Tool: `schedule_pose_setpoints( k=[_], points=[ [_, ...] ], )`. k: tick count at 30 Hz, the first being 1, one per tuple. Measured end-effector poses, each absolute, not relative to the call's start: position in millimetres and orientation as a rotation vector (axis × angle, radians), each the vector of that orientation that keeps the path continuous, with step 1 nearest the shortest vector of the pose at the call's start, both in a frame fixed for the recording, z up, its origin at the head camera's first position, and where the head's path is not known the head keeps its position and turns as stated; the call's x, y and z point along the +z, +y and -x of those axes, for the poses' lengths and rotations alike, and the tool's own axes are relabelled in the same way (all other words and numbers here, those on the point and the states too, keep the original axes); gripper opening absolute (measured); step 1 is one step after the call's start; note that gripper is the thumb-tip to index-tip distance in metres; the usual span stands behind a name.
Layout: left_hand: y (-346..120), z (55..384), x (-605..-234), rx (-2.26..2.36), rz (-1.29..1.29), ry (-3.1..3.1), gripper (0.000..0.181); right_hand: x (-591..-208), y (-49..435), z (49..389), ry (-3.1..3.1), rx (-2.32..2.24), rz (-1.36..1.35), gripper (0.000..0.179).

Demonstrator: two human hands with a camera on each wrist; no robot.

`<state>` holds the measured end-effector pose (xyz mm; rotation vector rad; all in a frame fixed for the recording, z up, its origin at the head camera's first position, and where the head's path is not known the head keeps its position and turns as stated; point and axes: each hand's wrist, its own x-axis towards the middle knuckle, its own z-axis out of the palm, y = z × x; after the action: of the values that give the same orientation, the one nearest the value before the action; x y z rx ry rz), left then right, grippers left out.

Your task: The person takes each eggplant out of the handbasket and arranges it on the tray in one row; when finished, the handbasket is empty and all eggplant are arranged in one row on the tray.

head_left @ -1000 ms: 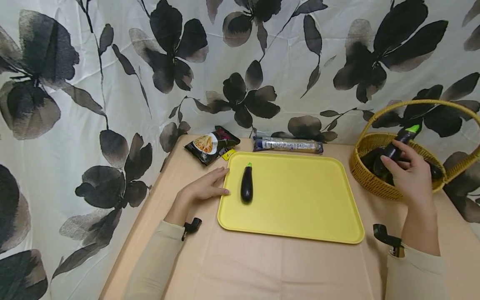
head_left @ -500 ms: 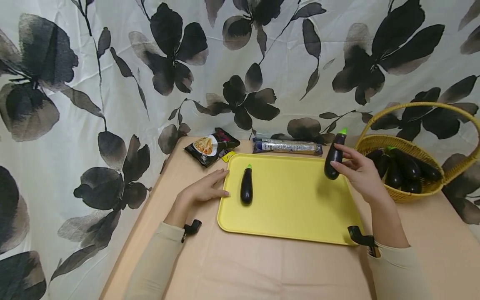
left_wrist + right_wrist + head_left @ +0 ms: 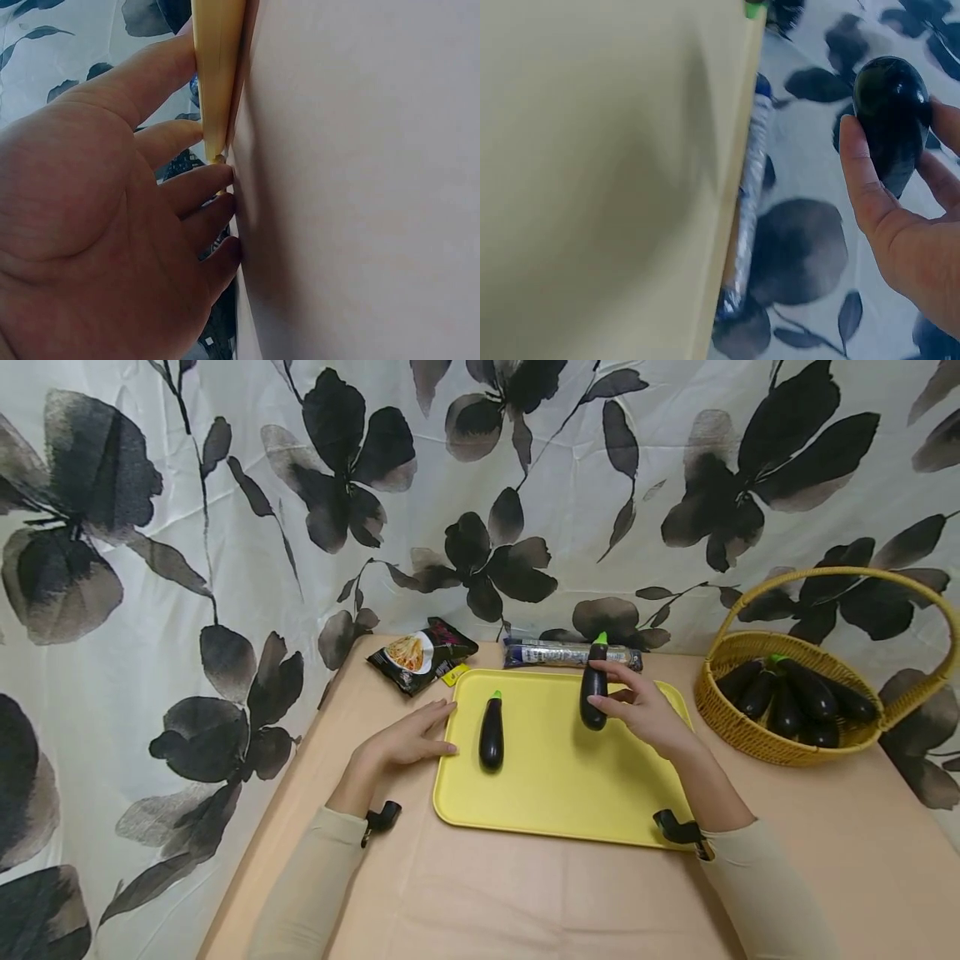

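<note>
Our left hand (image 3: 405,735) rests at the left edge of the yellow tray (image 3: 562,806), its fingers relaxed and spread, the thumb touching the rim. With our right hand (image 3: 648,718) we pinch one eggplant (image 3: 593,697) between thumb and fingers; we hold it above the tray, green end upward, and its shadow falls below. Another eggplant (image 3: 492,739) lies on the tray, near our left hand. To the right of the tray we have a basket (image 3: 738,729) with several eggplants (image 3: 806,689) inside. Behind the tray we see a black packet (image 3: 420,653) and a long packet (image 3: 543,652), partly hidden by the held eggplant. Farthest hangs a flowered cloth (image 3: 585,556).
</note>
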<state>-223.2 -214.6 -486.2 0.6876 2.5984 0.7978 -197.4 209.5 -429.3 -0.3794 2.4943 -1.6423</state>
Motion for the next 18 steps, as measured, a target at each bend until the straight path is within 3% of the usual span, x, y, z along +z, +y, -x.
schedule_pose_setpoints(
  k=[18],
  points=[
    [-216,221,-484,0.803,-0.686,2.588,0.088,-460,162,212,2.358,-1.504,0.434,0.071]
  ],
)
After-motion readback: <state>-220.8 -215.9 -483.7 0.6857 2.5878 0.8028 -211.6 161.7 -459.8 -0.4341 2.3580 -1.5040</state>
